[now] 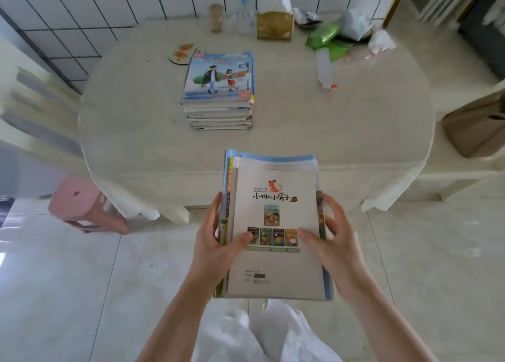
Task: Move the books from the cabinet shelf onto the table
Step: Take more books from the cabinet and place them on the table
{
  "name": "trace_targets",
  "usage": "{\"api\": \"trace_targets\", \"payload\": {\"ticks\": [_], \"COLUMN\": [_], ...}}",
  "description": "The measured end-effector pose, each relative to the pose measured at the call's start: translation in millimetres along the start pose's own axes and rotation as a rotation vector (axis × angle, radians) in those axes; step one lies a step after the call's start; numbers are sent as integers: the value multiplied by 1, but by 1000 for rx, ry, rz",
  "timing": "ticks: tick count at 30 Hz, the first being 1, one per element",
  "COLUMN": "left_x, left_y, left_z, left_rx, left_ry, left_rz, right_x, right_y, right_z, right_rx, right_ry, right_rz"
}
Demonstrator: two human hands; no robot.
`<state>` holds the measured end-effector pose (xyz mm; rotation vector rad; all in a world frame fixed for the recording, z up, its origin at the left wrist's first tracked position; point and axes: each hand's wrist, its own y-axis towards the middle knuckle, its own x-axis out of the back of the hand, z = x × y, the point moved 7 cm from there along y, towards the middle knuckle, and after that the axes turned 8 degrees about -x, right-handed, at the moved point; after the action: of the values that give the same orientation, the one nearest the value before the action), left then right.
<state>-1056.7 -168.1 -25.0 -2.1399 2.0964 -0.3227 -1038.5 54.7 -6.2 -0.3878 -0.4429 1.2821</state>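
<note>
I hold a stack of several thin books (276, 197) flat in front of me, its far end just over the near edge of the table (341, 132). The top one has a white cover with an orange dog and small cover pictures. My left hand (216, 241) grips the stack's left side with the thumb on top. My right hand (332, 241) grips its right side, thumb on the cover. A second pile of books (218, 88) with a blue illustrated cover lies on the table's middle. The cabinet is out of sight.
At the table's far edge stand a tissue box (274, 25), a clear spray bottle (244, 17), a cup (216, 17) and green and white bags (336, 37). A pink stool (82, 203) is at the left, chairs (35, 107) beside the table, a beige bag (478, 126) at the right.
</note>
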Motion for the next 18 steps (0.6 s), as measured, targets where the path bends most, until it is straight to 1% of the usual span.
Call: {"api": "trace_targets", "payload": {"ticks": [3, 6, 12, 14, 18], "left_x": [-12, -16, -30, -38, -53], "left_y": [22, 46, 102, 126, 186], "left_z": [-8, -12, -20, -26, -38], "left_rx": [-3, -11, -45, -70, -118], "left_ry": [-5, -11, 10, 14, 41], "left_rz": [-30, -67, -32, 17, 83], "right_x": [10, 14, 13, 13, 12], "right_y": [31, 60, 131, 150, 189], "right_z": [11, 20, 32, 45, 85], "right_rx": [-76, -144, -296, -265, -109], "right_ry": [7, -1, -74, -98, -145], "right_rz": [3, 41, 115, 123, 78]}}
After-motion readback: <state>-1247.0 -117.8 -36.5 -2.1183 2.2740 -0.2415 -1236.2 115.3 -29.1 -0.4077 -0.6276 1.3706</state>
